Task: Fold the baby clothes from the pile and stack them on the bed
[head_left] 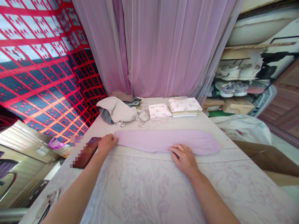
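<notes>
A lilac ribbed knit garment [144, 138], folded into a long strip, lies crosswise on the patterned bed cover [140, 186]. At its left end, my left hand [108, 142] has its fingers closed on the corner. My right hand [184, 157] is at the near edge, right of the middle, with curled fingers gripping the fabric there. Beside my left wrist rests a phone in a brown case [87, 152]. Beyond the strip are a folded print cloth [160, 111], a second folded stack [184, 105] and a loose heap of clothes [119, 110].
Lilac curtains [163, 46] hang behind the bed, and a red checked cloth [35, 62] hangs at left. A shoe rack with sneakers [230, 88] stands at right, near an open cardboard box [268, 158]. A cable [48, 202] lies at the near left edge.
</notes>
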Tool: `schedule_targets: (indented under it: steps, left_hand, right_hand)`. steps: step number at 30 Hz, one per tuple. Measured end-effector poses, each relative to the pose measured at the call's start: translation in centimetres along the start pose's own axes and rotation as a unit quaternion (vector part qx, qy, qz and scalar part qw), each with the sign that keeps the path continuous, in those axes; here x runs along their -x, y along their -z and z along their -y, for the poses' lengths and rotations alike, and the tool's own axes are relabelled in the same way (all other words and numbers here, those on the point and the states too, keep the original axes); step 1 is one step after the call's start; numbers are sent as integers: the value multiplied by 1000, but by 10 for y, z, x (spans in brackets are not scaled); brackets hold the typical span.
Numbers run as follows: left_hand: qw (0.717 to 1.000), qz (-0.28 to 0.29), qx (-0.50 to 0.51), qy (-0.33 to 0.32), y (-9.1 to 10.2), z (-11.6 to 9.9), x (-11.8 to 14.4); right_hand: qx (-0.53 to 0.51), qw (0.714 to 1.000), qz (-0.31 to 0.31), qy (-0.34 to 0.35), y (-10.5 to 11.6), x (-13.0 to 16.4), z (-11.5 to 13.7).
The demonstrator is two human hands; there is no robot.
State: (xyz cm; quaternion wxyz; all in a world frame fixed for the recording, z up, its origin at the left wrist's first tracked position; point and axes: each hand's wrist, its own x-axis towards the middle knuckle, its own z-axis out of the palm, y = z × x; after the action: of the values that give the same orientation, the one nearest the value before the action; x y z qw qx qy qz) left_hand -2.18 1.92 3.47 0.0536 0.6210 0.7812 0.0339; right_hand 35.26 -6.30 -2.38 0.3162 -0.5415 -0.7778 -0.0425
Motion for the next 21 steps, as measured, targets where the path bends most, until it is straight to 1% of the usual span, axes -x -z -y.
schedule_targets:
  steps: [2, 3, 4, 5, 6, 8, 10, 13, 14, 16, 19, 21]
  left_hand:
    - [998, -56, -15, -21, 1, -5, 4]
    - [995, -92, -20, -46, 0, -10, 7]
    - [989, -123, -19, -84, -1, -17, 11]
    - [981, -142, -13, -132, -4, -27, 16]
    - [972, -145, 2, -185, -7, -38, 21]
    - [951, -114, 37, -285, -16, -66, 35]
    - [931, -85, 73, -347, -27, -95, 51]
    - [885, -37, 123, -448, -43, -131, 71]
    - [872, -23, 137, -469, -49, -138, 75]
    - [859, -9, 167, -485, -58, -147, 79]
    - [853, -25, 215, -474, -70, -150, 76]
    - [849, -38, 241, -468, -76, -149, 72]
  right_hand:
    - [-2, 1000, -2, 0, 0, 0, 0]
    - [-3, 1000, -2, 0, 1, -1, 0]
    - [-5, 1000, -3, 0, 1, -1, 0]
    - [-8, 1000, -2, 0, 1, -1, 1]
    - [-10, 1000, -1, -1, 1, -2, 1]
    - [-15, 1000, 3, -3, 0, -2, 3]
    - [-21, 1000, 5, -5, 1, -2, 3]
    - [-22, 1000, 10, -13, 7, -1, -2]
    - [-19, 1000, 14, -19, 10, 0, -7]
    - [-12, 999, 24, -36, 20, 3, -22]
    - [4, 997, 27, -75, 37, 12, -50]
    - [11, 994, 21, -102, 45, 18, -64]
